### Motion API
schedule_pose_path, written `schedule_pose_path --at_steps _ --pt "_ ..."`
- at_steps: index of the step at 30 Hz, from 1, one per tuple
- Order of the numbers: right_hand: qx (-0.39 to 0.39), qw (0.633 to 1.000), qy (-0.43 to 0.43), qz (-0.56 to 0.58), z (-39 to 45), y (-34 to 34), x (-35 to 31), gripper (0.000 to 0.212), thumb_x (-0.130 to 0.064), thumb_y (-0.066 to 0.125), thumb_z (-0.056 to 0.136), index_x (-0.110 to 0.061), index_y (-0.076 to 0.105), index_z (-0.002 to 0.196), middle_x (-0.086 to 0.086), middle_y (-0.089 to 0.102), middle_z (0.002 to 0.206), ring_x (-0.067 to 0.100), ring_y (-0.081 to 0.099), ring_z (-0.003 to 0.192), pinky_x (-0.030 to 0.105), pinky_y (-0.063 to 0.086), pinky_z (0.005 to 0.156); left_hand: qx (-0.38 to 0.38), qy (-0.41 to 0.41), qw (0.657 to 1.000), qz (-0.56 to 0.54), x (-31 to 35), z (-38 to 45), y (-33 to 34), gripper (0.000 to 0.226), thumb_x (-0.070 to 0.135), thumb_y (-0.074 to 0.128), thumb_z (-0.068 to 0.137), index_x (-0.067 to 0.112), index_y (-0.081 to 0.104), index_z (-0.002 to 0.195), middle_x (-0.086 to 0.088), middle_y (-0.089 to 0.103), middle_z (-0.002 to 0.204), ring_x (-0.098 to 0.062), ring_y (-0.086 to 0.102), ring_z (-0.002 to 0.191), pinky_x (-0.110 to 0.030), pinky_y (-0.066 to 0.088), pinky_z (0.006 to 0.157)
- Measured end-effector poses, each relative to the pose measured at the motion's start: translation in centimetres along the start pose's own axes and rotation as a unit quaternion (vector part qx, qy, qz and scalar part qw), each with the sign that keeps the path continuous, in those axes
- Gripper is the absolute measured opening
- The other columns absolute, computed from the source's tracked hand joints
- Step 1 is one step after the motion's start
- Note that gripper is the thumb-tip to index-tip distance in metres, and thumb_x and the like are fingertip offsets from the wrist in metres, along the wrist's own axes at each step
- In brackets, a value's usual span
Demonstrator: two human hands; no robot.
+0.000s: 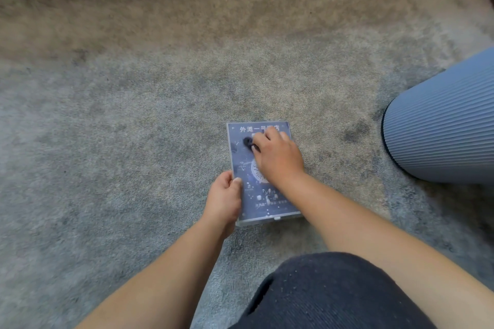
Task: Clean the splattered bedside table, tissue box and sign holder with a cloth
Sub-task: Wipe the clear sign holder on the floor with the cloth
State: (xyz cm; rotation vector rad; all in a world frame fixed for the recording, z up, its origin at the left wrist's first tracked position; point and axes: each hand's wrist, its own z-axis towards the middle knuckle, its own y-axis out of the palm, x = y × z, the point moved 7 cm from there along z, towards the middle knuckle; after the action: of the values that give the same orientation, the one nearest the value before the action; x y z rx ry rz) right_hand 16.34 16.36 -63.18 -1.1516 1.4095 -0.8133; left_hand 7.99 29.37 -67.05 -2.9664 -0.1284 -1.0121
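While the person crouches over the carpet (pixel 133 115), the sign holder (pixel 263 195) lies flat on it, face up, a clear case over a dark blue card with white lettering along its far edge. Pale specks dot the near half of the card.

The left hand (pixel 224 199) grips the holder's left edge: the thumb lies on top of the face and the other fingers curl round the side, out of sight underneath. The right hand (pixel 278 157) rests on the upper half of the holder with its fingers (pixel 263 137) bent and bunched, pressing a small dark wad of cloth (pixel 248 142) against the face. The cloth pokes out just to the left of those fingertips, below the white lettering; most of it is hidden under the hand. A pale round mark on the card sits beneath the heel of that hand.

Well off to the right of the right hand's fingers stands a ribbed blue bin (pixel 441 131), on the same carpet. Nearest the viewer, below both forearms, a knee in dark fabric (pixel 334 294) fills the bottom of the view.
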Motion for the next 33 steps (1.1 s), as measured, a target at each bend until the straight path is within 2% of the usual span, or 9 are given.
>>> schedule_pose_path --at_steps 4,10,14,16,19,23,25,28,33 --pt "0.003 0.998 0.055 -0.029 -1.4 -0.2 4.9 0.017 -0.028 0.048 0.096 -0.014 0.053 0.105 0.008 0.054 0.099 0.027 0.053 0.084 0.034 0.039 0.065 -0.009 -0.007 1.0 0.005 0.2 -0.2 0.1 0.02 0.012 0.041 0.101 0.016 0.06 0.099 -0.006 0.075 0.089 -0.021 0.074 0.076 -0.039 0.059 0.061" --pt "-0.044 0.988 0.131 -0.063 -2.2 -0.8 9.6 0.023 -0.03 0.041 0.098 -0.021 0.046 0.12 0.011 0.057 0.115 0.031 0.054 0.1 0.04 0.044 0.079 -0.025 -0.017 1.0 0.001 0.8 -0.7 0.2 0.02 0.011 0.041 0.102 0.015 0.06 0.104 -0.01 0.073 0.098 -0.021 0.073 0.079 -0.037 0.059 0.062" --pt "-0.019 0.985 0.173 -0.016 -2.5 -2.9 11.0 0.027 -0.031 0.044 0.098 -0.029 0.052 0.124 0.009 0.055 0.113 0.03 0.052 0.1 0.037 0.042 0.075 -0.035 -0.032 0.999 -0.011 0.8 -0.9 0.1 0.021 0.012 0.04 0.103 0.013 0.06 0.107 -0.012 0.073 0.101 -0.024 0.072 0.083 -0.04 0.06 0.067" --pt "0.005 0.988 0.15 0.028 -2.4 -3.8 9.3 0.024 -0.032 0.046 0.098 -0.03 0.059 0.119 0.003 0.055 0.106 0.021 0.049 0.091 0.031 0.04 0.07 -0.04 -0.035 0.998 -0.016 0.8 -0.9 0.2 0.022 0.012 0.039 0.103 0.012 0.06 0.107 -0.013 0.073 0.101 -0.025 0.072 0.084 -0.041 0.059 0.068" --pt "0.008 0.996 0.051 0.078 -2.5 -4.2 3.5 0.021 -0.033 0.052 0.096 -0.032 0.064 0.113 -0.006 0.052 0.095 0.016 0.05 0.085 0.027 0.039 0.063 -0.049 -0.033 0.998 -0.009 0.9 -1.1 0.2 0.023 0.011 0.039 0.102 0.009 0.061 0.109 -0.014 0.073 0.102 -0.027 0.072 0.088 -0.038 0.059 0.066" --pt "-0.023 0.996 -0.052 0.066 -3.0 -2.5 -2.3 0.023 -0.035 0.056 0.094 -0.026 0.067 0.111 0.002 0.056 0.098 0.026 0.053 0.092 0.039 0.046 0.074 -0.069 -0.013 0.997 0.01 1.5 -1.4 0.4 0.025 0.006 0.039 0.1 0.007 0.063 0.106 -0.018 0.072 0.098 -0.026 0.069 0.085 -0.038 0.057 0.069" --pt "-0.03 0.996 -0.054 0.06 -3.2 -1.5 -2.9 0.025 -0.037 0.055 0.094 -0.023 0.067 0.111 0.004 0.054 0.101 0.027 0.052 0.094 0.042 0.045 0.077 -0.074 0.0 0.997 0.028 1.7 -1.4 0.3 0.026 0.004 0.039 0.098 0.006 0.064 0.105 -0.02 0.072 0.1 -0.031 0.068 0.09 -0.045 0.057 0.079" --pt "-0.015 0.997 -0.054 0.044 -3.4 -0.8 -2.3 0.022 -0.036 0.056 0.094 -0.016 0.065 0.101 0.006 0.054 0.099 0.028 0.052 0.088 0.04 0.045 0.073 -0.06 0.004 0.997 0.043 1.7 -1.2 -0.2 0.026 0.004 0.039 0.098 0.006 0.063 0.107 -0.023 0.071 0.104 -0.04 0.066 0.099 -0.053 0.054 0.089" --pt "0.002 0.999 0.019 0.031 -5.0 -0.2 3.2 0.017 -0.034 0.055 0.094 -0.019 0.062 0.097 -0.001 0.054 0.093 0.021 0.052 0.082 0.029 0.039 0.063 -0.045 -0.006 0.998 0.035 1.5 -1.1 -0.3 0.025 0.006 0.039 0.1 0.008 0.064 0.103 -0.016 0.074 0.1 -0.031 0.072 0.091 -0.048 0.059 0.079"
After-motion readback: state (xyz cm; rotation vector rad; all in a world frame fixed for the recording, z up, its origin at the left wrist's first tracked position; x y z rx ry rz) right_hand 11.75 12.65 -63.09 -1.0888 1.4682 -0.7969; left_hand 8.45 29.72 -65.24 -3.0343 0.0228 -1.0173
